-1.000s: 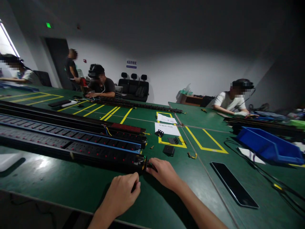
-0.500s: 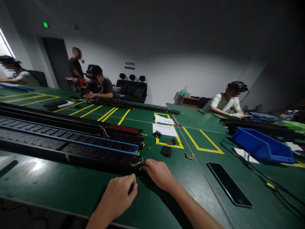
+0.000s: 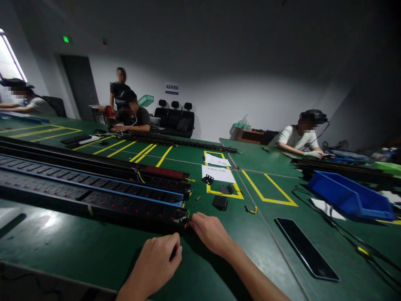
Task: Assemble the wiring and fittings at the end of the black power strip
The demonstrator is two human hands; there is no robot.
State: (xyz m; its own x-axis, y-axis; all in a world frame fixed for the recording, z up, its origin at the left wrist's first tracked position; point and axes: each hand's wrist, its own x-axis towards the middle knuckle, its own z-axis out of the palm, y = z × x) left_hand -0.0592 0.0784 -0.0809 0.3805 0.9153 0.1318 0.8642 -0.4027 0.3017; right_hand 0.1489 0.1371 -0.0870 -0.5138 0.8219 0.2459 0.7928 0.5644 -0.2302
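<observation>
Several long black strips with red-dotted modules lie side by side on the green table, reaching in from the left. At the right end of the nearest strip (image 3: 125,204), beside its wires, my right hand (image 3: 209,234) has its fingers pinched together; what they hold is too small to make out. My left hand (image 3: 159,255) is curled in front of that end, thumb against the fingers, and its inside is hidden. A black square cap (image 3: 220,203), a black bracket (image 3: 207,179) and a short yellow wire (image 3: 251,209) lie beyond my right hand.
A phone (image 3: 305,247) lies at the right, near a blue bin (image 3: 349,194) and black cables. Paper sheets (image 3: 218,173) rest in a yellow-taped area. Seated people (image 3: 133,115) work across the table (image 3: 94,246), and another person stands behind.
The view has shifted slightly, with the table items sitting a little lower. Both hands keep nearly the same pose. The standing person has moved right and a green basket now shows behind.
</observation>
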